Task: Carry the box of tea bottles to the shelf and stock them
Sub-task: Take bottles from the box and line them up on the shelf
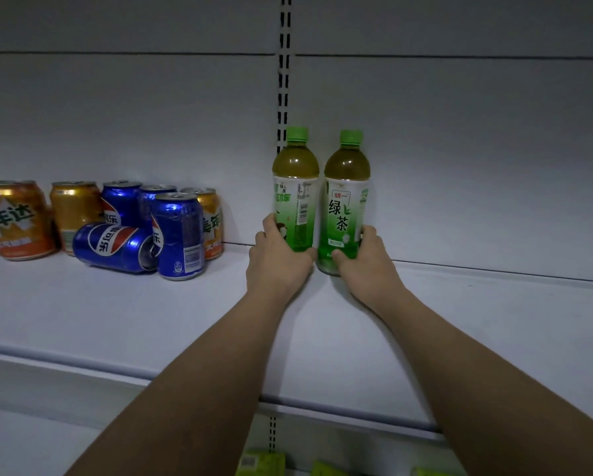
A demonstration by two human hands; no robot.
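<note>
Bottles of green tea stand upright and side by side at the back of the shelf [150,321], close against the rear panel and just below the slotted upright post [284,80]. The left bottle [295,187] shows its barcode side; the right bottle [346,201] faces label-forward. Their shoulders nearly touch. Each long axis runs straight up, caps on top.

Each bottle is held low on its body. The left hand [277,262] curls round the base of the left bottle from its outer side, thumb across the front. The right hand [363,259] mirrors it on the right bottle, thumb pressed on the lower label. Neither grip has let go. Both arms reach forward and up across the shelf, and each hand is nearest its own bottle.

Whether the bases sit fully on the shelf cannot be told, as the hands cover them. The likely next step is to release and draw straight back.

Well apart to the left is a cluster of orange cans [16,218] and blue cans [178,235], one blue can [116,247] lying on its side. The box is out of view.
</note>
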